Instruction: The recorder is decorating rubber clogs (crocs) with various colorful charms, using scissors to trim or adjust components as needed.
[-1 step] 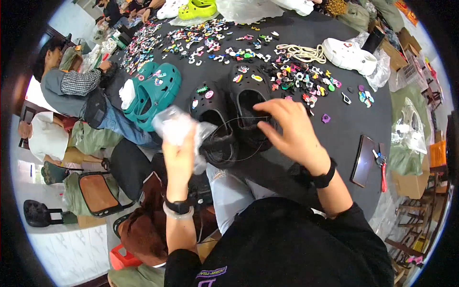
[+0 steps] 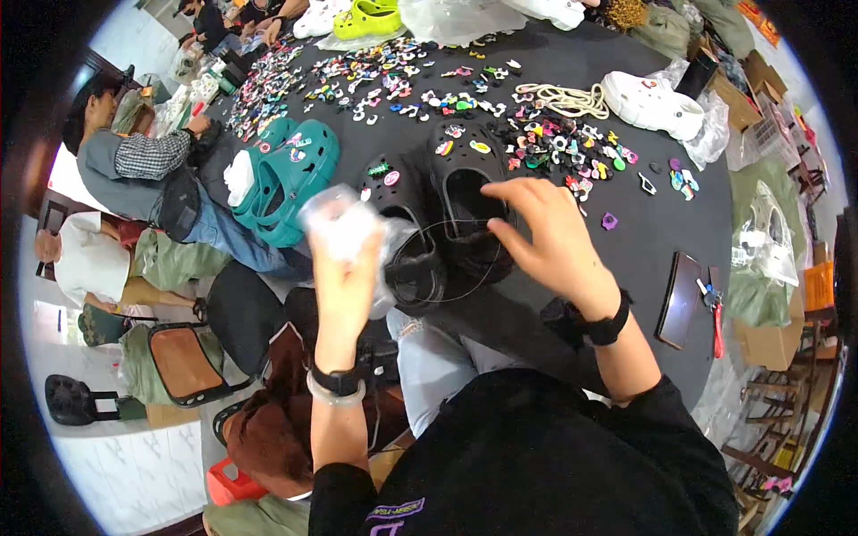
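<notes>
A pair of black clogs with small charms stands before me on the table, the left clog [image 2: 393, 192] beside the right clog [image 2: 458, 147]. A thin loop [image 2: 465, 293] arcs across their heel ends; whether it is cord or wire I cannot tell. My left hand [image 2: 344, 277] is closed on a crumpled clear plastic bag [image 2: 340, 223], blurred and bright, left of the left clog. Over the right clog's opening hovers my right hand [image 2: 559, 237], thumb and fingers apart with nothing between them. Teal clogs [image 2: 308, 170] with charms lie further left.
Many loose colourful charms [image 2: 572, 147] are spread over the black table [image 2: 572, 71]. A white clog [image 2: 652, 103] and a coiled rope [image 2: 567, 98] lie at the back right, a phone [image 2: 679, 299] and keys [image 2: 712, 299] nearer. Another person [image 2: 134, 165] sits at the left.
My left hand and the plastic bag have shifted slightly right. My right hand has moved a little to the right. The clogs stay in place.
</notes>
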{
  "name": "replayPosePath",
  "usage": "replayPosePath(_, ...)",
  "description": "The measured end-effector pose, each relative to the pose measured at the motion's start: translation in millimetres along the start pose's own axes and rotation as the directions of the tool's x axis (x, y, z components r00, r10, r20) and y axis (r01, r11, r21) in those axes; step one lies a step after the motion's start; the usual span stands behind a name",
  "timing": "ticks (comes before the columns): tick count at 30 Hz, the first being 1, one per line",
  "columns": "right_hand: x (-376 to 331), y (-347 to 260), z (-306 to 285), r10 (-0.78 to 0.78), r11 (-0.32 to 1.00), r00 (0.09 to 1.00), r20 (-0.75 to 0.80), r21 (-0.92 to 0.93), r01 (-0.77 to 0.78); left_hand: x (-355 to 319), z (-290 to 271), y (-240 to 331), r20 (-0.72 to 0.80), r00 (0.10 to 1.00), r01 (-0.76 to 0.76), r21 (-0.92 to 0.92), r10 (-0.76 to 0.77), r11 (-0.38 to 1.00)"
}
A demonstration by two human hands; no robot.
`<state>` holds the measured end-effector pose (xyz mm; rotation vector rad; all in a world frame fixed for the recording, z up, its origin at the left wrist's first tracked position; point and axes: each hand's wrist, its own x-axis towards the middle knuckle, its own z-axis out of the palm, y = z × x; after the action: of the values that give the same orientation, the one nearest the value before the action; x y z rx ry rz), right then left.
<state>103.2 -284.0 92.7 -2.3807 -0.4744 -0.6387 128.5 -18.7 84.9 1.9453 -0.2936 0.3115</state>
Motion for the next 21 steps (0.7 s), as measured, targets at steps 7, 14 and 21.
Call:
replayPosePath(7,6.4,-5.8,-17.9,0.198,0.799,0.977,-0.083,0.590,-0.112,59.3,68.3,8.8,0.323,0.945,0.044,-0.265,0.046,0.963)
replayPosePath(14,15.3,20.0,7.6,-0.078,0.934,0.997,0.000,0.349,0.073,43.7,96.8,-4.9,0.415,0.910,0.039,-0.015,-0.030,0.999)
replayPosePath(21,10.2,53.2,21.4,0.185,0.838,0.982,-0.032,0.527,-0.140,23.4,70.1,35.2,0.595,0.796,-0.377,0.344,0.111,0.860)
